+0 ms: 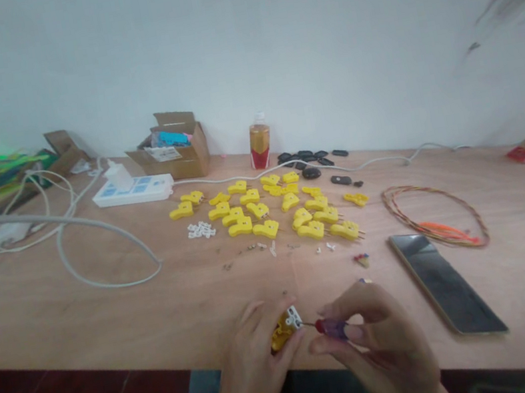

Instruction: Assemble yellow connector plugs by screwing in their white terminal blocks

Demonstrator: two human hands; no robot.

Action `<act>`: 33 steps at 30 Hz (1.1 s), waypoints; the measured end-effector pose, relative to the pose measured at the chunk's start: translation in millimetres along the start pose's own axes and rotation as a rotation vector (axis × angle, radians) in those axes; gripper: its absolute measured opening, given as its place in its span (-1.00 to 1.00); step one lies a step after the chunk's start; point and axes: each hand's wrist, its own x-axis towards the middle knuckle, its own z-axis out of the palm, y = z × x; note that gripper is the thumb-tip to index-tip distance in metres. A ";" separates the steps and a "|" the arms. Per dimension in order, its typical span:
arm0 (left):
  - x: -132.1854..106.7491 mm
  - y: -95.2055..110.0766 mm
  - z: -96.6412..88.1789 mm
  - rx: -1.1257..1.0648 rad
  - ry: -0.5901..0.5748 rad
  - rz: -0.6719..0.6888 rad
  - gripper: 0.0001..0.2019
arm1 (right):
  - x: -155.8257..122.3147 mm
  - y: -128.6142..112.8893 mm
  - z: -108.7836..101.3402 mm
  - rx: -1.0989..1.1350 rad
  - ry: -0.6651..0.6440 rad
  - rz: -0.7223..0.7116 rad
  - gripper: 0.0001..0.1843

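Note:
Near the table's front edge, my left hand (256,353) is closed around a yellow plug housing (280,334) with a white plastic insert (292,317) at its end. My right hand (384,341) grips a small screwdriver (334,328) with a purple and red handle. Its thin shaft points left, and the tip meets the white insert or sits right against it. Beyond my hands lie several yellow plugs (240,226) with metal pins, a little pile of white plastic inserts (201,229) and scattered tiny screws (251,247).
A phone (448,282) lies right of my right hand, beside a coiled wire (473,213). At the back stand a bottle (260,143), an open cardboard box (192,158) and black pieces (306,158). A power strip (134,190) and white cable (105,285) are on the left.

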 end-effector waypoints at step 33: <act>0.9 0.4 -0.4 0.005 0.007 0.020 -0.72 | 6.2 3.4 -1.3 -0.069 0.002 -0.116 -0.62</act>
